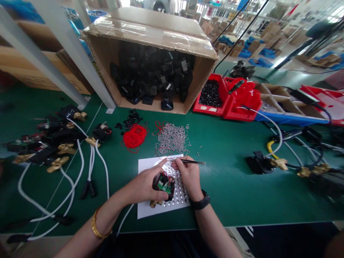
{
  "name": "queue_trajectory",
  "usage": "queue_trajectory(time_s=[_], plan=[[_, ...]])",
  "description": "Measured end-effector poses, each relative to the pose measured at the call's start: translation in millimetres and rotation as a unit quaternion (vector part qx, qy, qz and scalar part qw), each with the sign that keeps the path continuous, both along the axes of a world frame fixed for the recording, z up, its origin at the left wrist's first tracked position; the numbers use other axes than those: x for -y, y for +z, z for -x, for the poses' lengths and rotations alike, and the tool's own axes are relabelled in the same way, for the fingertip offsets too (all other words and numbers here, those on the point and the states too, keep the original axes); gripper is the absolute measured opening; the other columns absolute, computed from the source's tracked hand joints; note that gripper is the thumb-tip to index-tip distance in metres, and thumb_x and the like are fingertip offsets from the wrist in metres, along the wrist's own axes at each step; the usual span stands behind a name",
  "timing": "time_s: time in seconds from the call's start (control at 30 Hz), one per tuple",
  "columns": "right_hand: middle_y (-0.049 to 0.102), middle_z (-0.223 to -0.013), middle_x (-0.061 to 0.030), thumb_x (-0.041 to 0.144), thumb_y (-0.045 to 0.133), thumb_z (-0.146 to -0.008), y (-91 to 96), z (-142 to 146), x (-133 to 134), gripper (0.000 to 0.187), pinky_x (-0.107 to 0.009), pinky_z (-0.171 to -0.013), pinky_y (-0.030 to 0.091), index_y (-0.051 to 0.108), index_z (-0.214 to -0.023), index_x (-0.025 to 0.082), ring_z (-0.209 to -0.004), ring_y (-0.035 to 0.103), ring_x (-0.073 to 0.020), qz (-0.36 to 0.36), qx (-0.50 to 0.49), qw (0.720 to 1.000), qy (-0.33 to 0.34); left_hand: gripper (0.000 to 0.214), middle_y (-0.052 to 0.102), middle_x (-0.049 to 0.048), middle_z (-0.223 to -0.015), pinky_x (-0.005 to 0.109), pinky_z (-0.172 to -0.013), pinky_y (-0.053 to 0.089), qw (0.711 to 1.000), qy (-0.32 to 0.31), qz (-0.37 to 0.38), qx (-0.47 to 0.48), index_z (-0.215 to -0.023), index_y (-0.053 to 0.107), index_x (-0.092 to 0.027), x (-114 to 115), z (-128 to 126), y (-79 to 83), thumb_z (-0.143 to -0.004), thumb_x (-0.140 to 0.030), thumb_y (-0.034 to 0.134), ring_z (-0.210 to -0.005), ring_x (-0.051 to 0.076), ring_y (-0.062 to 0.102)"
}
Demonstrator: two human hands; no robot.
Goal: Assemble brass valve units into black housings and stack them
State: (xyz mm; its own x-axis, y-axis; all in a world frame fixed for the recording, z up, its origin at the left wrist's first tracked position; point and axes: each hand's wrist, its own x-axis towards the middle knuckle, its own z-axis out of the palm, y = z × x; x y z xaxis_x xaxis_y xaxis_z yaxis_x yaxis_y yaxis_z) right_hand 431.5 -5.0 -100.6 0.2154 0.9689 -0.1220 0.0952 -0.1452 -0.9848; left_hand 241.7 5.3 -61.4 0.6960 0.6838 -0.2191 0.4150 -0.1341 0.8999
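Observation:
My left hand (146, 184) grips a small black valve unit (163, 184) with a green circuit board showing and a brass fitting below, over a white sheet (146, 209). The sheet carries rows of small clear round stickers (180, 191). My right hand (188, 175) holds thin metal tweezers (193, 162), their tip pointing right, and rests on the sticker rows beside the unit. A white hose runs from the unit toward me.
A pile of small metal pins (172, 138) and a red wire bundle (134, 137) lie beyond the sheet. An open cardboard box (150, 57) of black parts lies on its side behind. Valve assemblies with white hoses (59, 150) lie left, another (264, 163) right. Red bins (212, 95) stand back right.

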Motion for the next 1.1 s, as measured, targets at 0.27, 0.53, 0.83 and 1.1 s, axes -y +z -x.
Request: queue_trajectory(time_s=[0.27,0.53,0.83,1.1], plan=[[0.066,-0.068,-0.0062,0.045,0.059,-0.082,-5.0,2.2,0.4,0.03,-0.03,-0.058,0.054,0.058,-0.08,0.015,-0.061,0.065,-0.0194,-0.016,0.013,1.0,-0.021,0.096,0.033,0.0089,-0.144,0.039,-0.104,0.033,1.0,-0.004,0.006,-0.007,-0.143,0.019,-0.019,0.5,-1.0,1.8,-0.068,-0.052,0.069,-0.122,0.028,0.042],[0.067,-0.068,-0.0057,0.044,0.06,-0.08,-5.8,5.0,0.3,0.028,-0.031,-0.059,0.055,0.059,-0.08,0.016,-0.062,0.065,-0.0203,-0.014,-0.005,0.999,-0.044,0.093,0.037,0.0064,-0.14,0.036,-0.097,0.037,1.0,-0.006,-0.004,-0.005,-0.143,0.021,-0.021,1.0,-1.3,-1.2,-0.069,-0.052,0.068,-0.111,0.027,0.048],[0.066,-0.067,-0.0057,0.042,0.059,-0.082,-3.3,1.8,0.2,0.026,-0.031,-0.059,0.054,0.058,-0.08,0.016,-0.062,0.064,-0.0199,-0.017,0.009,1.0,-0.009,0.097,0.053,0.0078,-0.124,0.036,-0.088,0.042,1.0,-0.003,0.003,-0.02,-0.143,0.019,-0.019,0.3,-0.4,2.0,-0.067,-0.053,0.068,-0.1,0.027,0.054],[0.064,-0.069,-0.0041,0.04,0.057,-0.084,-6.6,1.1,1.4,0.024,-0.03,-0.061,0.053,0.056,-0.083,0.016,-0.064,0.064,-0.0187,-0.029,0.007,1.0,-0.004,0.066,0.041,0.0109,-0.136,0.036,-0.095,0.041,0.993,0.069,0.035,0.085,-0.115,0.055,-0.015,10.3,3.4,0.8,-0.061,-0.048,0.074,-0.115,0.03,0.047]])
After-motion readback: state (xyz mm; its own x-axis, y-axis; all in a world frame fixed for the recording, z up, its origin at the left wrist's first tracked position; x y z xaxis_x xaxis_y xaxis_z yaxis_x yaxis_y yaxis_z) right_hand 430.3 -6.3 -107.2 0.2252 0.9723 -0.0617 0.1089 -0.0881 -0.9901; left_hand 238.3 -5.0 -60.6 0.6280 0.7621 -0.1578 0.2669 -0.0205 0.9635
